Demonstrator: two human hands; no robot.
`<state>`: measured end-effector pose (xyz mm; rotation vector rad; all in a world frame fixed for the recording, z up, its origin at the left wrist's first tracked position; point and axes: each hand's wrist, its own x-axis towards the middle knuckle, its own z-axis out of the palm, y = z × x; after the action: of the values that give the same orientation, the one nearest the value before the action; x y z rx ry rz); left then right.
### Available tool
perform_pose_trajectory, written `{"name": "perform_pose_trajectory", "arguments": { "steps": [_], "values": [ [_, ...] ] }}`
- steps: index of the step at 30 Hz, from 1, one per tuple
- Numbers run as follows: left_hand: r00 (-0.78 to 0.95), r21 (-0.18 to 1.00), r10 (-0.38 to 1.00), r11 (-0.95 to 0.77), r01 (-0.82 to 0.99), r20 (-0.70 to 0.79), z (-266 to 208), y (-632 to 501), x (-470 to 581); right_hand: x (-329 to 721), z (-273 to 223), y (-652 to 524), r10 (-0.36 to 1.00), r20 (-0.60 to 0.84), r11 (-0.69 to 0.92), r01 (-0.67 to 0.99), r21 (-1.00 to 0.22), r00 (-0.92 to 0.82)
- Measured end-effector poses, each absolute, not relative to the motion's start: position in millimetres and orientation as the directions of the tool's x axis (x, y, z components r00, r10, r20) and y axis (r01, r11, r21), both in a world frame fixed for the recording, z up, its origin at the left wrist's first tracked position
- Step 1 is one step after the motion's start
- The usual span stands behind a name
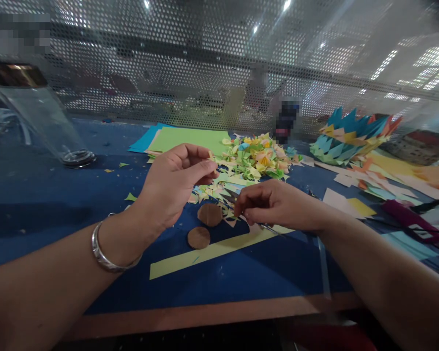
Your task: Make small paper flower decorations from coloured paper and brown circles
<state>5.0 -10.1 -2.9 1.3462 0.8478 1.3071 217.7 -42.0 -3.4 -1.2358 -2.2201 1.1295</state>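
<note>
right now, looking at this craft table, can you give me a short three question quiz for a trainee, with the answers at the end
1. True or false: a silver bracelet circles the wrist of the left hand.

2. Multiple choice: how many brown discs lie near the yellow paper strip?
A) one
B) two
C) four

3. Fill in the blank: the metal tool is at the ____ hand.

Key: 1. True. 2. B, two. 3. Right; the right hand is closed around it, so part of the tool is hidden.
</note>
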Motion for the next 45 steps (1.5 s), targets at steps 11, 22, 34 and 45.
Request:
{"name": "perform_pose_trajectory", "arguments": {
  "steps": [11,22,34,45],
  "values": [
    [0.145,0.955,0.951,-0.251,-0.157,0.274,-2.0,-7.7,2.0,228.7,-9.3,-29.9,0.919,0.090,0.201,0.260,-0.944,-0.384],
    [0.201,0.965,0.954,-0.185,-0.183,0.222,-6.0,-6.8,1.3,224.2,-13.2,-29.8,0.878,0.459,0.464,0.487,-0.740,-0.139],
    [0.276,0.974,0.959,0.001,-0.227,0.064,-6.6,-11.3,4.0,205.3,-1.4,-53.3,0.807,0.579,0.572,0.087,-0.816,0.120],
    [0.379,0.935,0.924,0.178,-0.305,-0.052,-7.6,-16.1,9.2,204.8,-10.8,-39.4,0.884,0.462,0.459,0.055,-0.887,0.068]
  ]
}}
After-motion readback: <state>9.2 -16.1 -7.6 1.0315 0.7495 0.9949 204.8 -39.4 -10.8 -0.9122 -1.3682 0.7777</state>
